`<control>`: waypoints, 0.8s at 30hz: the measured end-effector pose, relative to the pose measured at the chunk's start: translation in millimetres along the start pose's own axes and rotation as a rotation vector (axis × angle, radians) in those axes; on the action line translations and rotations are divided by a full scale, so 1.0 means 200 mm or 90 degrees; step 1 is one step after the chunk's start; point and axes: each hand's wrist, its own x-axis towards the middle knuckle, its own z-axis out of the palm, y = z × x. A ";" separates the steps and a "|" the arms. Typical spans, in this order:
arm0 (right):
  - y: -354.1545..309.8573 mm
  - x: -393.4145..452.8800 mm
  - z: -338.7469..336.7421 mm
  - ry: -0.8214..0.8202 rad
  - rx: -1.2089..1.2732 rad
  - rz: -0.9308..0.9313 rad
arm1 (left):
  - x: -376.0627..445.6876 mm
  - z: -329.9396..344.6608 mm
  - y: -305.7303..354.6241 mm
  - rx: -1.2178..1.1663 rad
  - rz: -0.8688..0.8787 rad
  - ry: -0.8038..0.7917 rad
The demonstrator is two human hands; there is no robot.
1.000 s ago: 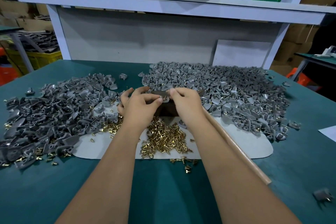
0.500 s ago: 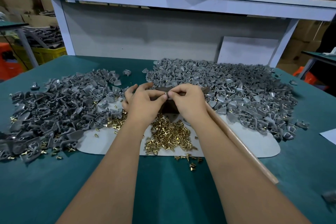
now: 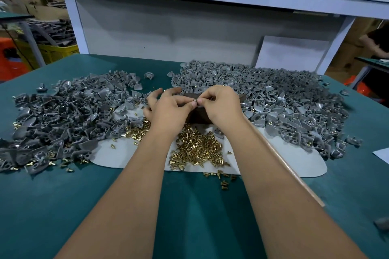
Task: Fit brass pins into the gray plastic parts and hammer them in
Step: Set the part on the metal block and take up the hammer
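While 1 s ago fingertips sat apart, now left hand [image 3: 168, 109] & right hand [image 3: 219, 105] pinch together on small gray part [image 3: 195, 101], above dark block [image 3: 197, 118]. Pin prob. going in; hammering not yet. Brass pins [image 3: 197, 149] heaped just below wrists.

Over the green bench [image 3: 189, 216], both hands meet: left hand [image 3: 168, 109] and right hand [image 3: 219, 105] pinch one small gray plastic part [image 3: 194, 101] (pin unclear) above loose brass pins [image 3: 197, 149].
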 end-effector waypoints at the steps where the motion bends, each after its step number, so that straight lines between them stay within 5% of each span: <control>1: 0.00 0.00 0.00 -0.015 -0.008 0.006 | 0.00 0.00 0.00 0.001 0.001 -0.001; 6: 0.00 -0.03 -0.01 -0.020 0.019 -0.015 | 0.00 0.00 -0.01 -0.010 0.005 -0.002; 10: 0.01 -0.04 -0.11 0.009 0.189 0.050 | 0.00 0.00 -0.01 -0.012 -0.005 0.001; 13: 0.10 -0.08 -0.23 0.118 -0.075 0.113 | 0.00 0.00 -0.01 -0.005 -0.007 0.001; 17: 0.20 -0.22 -0.26 -0.034 -0.424 0.172 | 0.00 0.00 -0.01 0.003 -0.002 0.009; 24: 0.16 -0.20 -0.33 -0.021 -0.276 0.175 | 0.00 0.00 0.00 0.010 -0.001 0.037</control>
